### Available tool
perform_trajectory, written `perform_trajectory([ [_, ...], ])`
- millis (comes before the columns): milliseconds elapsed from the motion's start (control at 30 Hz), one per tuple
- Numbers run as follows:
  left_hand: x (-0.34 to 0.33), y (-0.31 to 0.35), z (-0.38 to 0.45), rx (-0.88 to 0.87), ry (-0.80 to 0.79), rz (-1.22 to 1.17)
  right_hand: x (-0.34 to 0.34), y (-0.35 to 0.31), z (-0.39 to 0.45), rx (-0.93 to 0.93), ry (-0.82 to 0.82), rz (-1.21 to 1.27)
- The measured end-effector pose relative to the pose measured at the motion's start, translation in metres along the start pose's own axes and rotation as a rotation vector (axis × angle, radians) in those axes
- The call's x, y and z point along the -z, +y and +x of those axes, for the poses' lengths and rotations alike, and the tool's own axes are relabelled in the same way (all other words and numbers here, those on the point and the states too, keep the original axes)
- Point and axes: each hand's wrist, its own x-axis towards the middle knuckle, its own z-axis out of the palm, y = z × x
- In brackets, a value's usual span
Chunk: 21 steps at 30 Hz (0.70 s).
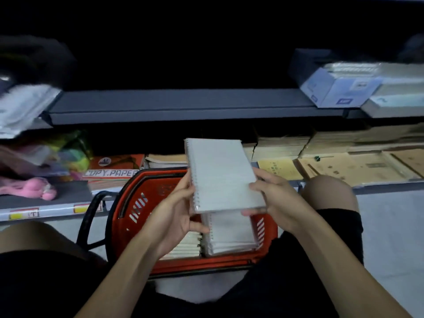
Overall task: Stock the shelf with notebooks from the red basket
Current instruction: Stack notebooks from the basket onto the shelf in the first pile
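A white spiral-bound notebook stack (pixel 221 173) is held above the red basket (pixel 142 203), tilted, its coil along the left side. My left hand (pixel 179 214) grips its left edge near the coil. My right hand (pixel 273 198) grips its right edge and lower corner. More wrapped white notebooks (pixel 231 232) and a cream-paged stack (pixel 188 246) lie in the basket below. The dark shelf board (pixel 172 104) runs across above, bare in its middle.
Blue-white boxes (pixel 339 88) sit on the shelf's right end and wrapped packs (pixel 20 109) on its left. The lower shelf holds a copy paper pack (pixel 112 171), brown notebooks (pixel 344 161) and pink and coloured items (pixel 39 187). My knees flank the basket on the floor.
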Motion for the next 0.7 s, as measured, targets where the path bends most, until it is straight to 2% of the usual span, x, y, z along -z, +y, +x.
perform_trajectory([
  [67, 0.0, 0.018, -0.002, -0.033, -0.048, -0.072, -0.005, -0.012, -0.012, 0.12, -0.066, 0.031],
  [167, 0.003, 0.037, 0.016, -0.084, -0.017, -0.064, -0.011, -0.025, -0.011, 0.328, 0.039, 0.069],
  [233, 0.0, 0.042, 0.034, -0.101, 0.006, -0.024, -0.012, -0.033, -0.005, 0.399, 0.112, 0.058],
  [367, -0.009, 0.048, 0.072, -0.101, 0.067, -0.1, -0.001, -0.045, 0.02, 0.396, 0.247, 0.036],
  [467, -0.015, 0.052, 0.098, -0.087, 0.065, -0.07, 0.012, -0.056, 0.039, 0.354, 0.319, 0.017],
  [600, -0.026, 0.064, 0.134, -0.056, 0.061, -0.04, 0.035, -0.078, 0.063, 0.31, 0.344, 0.045],
  [700, -0.037, 0.083, 0.166, -0.065, 0.061, -0.036, 0.054, -0.102, 0.087, 0.291, 0.294, -0.011],
])
